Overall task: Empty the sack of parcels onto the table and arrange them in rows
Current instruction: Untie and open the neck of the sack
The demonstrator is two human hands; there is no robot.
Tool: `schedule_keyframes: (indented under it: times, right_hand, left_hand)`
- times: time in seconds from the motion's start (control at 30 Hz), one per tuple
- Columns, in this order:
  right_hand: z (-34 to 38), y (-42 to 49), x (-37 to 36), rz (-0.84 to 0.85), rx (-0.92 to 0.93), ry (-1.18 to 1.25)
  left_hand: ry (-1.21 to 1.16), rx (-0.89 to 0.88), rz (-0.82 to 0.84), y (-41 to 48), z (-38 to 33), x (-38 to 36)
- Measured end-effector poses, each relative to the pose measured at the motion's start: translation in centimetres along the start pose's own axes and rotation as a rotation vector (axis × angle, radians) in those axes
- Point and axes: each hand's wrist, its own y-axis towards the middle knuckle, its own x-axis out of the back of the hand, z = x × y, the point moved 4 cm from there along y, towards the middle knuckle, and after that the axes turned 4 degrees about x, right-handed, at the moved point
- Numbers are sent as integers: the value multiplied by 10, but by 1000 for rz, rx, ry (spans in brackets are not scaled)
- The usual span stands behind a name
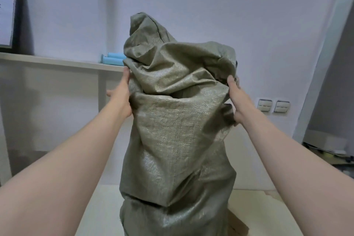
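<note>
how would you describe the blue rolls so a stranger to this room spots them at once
Follow the long white shelf along the back wall, from the black frame on the left towards the grey-green sack. The blue rolls lie on their sides just where the sack hides the shelf. They are the only pale blue things in view.
</note>
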Motion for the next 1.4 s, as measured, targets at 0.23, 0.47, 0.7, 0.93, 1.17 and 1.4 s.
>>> schedule_keyframes:
  times: [0.23, 0.47, 0.7, 0.93, 1.17, 1.4]
  right_hand:
    - [-15, 1, -13, 78, -139, -120]
    - [-26, -8, 2, 52, -232, -234]
    - [-34, -19, 17, -22, -99, -328]
    - [49, -16, 18, -107, 228, 46]
    - [83, 5, 29, -124, 301, -132]
    - [4, 56, 37, -114, 128, -217]
  left_hand:
    - [406, -79, 19, 17, 9, -4]
    - [211, -14, 123, 14, 28, -2]
    - [76, -56, 234, 3, 28, -5]
    - [-122, -261, 374, -20, -33, -38]
    - [-44, -341, 315, -16, -70, -39]
    - [-23, -160, 193, 5, -41, -1]
